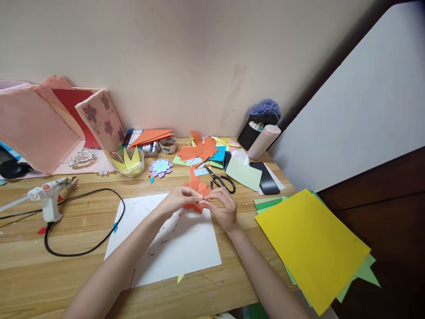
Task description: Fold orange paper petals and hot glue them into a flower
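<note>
My left hand and my right hand meet above the far right part of a white sheet. Their fingertips are pinched together on a small piece of orange paper, mostly hidden by the fingers. Just behind and below them lies an orange paper flower shape, its petals partly covered by my hands. Black-handled scissors rest right behind my right hand. Orange, blue and green paper scraps are heaped farther back.
A glue gun with a looped black cord stands at the left. Behind are a blue-purple paper flower, a bowl with yellow paper and a pink bottle. Yellow sheets overhang the right edge.
</note>
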Demonstrator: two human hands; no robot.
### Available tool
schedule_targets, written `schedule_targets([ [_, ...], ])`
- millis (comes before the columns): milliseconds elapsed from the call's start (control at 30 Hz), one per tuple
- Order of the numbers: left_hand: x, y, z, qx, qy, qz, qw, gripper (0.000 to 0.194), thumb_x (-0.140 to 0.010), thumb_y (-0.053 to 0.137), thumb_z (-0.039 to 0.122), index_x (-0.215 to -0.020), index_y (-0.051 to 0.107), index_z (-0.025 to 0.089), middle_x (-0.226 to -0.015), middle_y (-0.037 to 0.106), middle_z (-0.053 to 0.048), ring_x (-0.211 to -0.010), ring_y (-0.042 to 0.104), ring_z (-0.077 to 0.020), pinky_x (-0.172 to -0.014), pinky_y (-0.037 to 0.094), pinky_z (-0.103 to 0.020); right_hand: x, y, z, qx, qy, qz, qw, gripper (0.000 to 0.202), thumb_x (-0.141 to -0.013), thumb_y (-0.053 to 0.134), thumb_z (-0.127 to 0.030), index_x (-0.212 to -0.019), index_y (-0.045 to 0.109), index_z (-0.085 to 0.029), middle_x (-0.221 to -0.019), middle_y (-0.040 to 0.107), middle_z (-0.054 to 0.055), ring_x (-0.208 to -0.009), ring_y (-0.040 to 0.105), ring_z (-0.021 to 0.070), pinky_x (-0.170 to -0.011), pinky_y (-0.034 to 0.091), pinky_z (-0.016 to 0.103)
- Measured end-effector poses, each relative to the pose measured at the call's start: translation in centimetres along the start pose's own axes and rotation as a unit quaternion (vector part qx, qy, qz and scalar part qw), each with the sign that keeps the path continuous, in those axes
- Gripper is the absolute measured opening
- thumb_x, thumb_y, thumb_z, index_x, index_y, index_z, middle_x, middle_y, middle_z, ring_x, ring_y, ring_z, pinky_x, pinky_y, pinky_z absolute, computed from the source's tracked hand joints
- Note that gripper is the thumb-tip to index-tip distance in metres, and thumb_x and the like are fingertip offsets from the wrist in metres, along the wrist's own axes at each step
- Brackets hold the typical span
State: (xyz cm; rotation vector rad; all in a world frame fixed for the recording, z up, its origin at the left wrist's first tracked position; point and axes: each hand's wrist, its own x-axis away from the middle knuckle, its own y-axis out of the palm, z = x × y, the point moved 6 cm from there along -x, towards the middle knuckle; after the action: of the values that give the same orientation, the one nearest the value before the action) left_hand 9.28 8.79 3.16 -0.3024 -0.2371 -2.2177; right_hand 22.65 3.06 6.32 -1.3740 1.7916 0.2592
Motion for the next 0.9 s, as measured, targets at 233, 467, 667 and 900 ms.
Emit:
schedule_targets([
  [233, 0.0, 0.7, -0.8, 0.08, -0.054, 0.007, 0.995, 0.028, -0.059, 0.073, 0.039, -0.072, 0.071, 0.014, -0.068, 0.066, -0.004, -0.067, 0.055, -0.0122, -0.063, 0.038, -0.023, -0.1, 0.0, -0.3, -0.016, 0.01, 0.009, 1.0, 0.011, -0.074, 0.065, -0.013, -0.08, 0.066, -0.022, -0.073, 0.062, 0.002, -0.069, 0.058, 0.015, -0.063, 0.048, 0.028],
  [467, 0.3, 0.7, -0.4, 0.076, -0.056, 0.012, 0.995, 0.023, -0.062, 0.07, 0.036, -0.07, 0.071, 0.015, -0.066, 0.063, -0.003, -0.066, 0.052, -0.0117, -0.064, 0.036, -0.022, -0.4, 0.5, 0.2, -0.031, 0.102, -0.04, 0.994, 0.006, -0.079, 0.058, -0.021, -0.074, 0.062, -0.021, -0.072, 0.058, 0.003, -0.069, 0.055, 0.0158, -0.063, 0.046, 0.029],
  [667, 0.3, 0.8, -0.4, 0.069, -0.055, 0.002, 0.996, 0.025, -0.063, 0.07, 0.037, -0.072, 0.071, 0.014, -0.064, 0.063, -0.004, -0.064, 0.053, -0.0122, -0.06, 0.035, -0.023, -0.4, 0.9, 0.8, -0.099, 0.163, -0.066, 0.979, 0.009, -0.079, 0.06, -0.025, -0.071, 0.06, -0.02, -0.072, 0.054, 0.001, -0.068, 0.051, 0.0142, -0.064, 0.043, 0.028],
  [900, 0.4, 0.8, 0.0, 0.073, -0.041, 0.005, 0.996, 0.029, -0.065, 0.069, 0.04, -0.077, 0.072, 0.014, -0.074, 0.067, -0.006, -0.073, 0.057, -0.0143, -0.071, 0.041, -0.025, -0.4, 0.9, 1.3, -0.105, 0.185, -0.051, 0.976, 0.01, -0.08, 0.057, -0.022, -0.071, 0.059, -0.019, -0.073, 0.053, 0.001, -0.07, 0.05, 0.0138, -0.064, 0.041, 0.026],
])
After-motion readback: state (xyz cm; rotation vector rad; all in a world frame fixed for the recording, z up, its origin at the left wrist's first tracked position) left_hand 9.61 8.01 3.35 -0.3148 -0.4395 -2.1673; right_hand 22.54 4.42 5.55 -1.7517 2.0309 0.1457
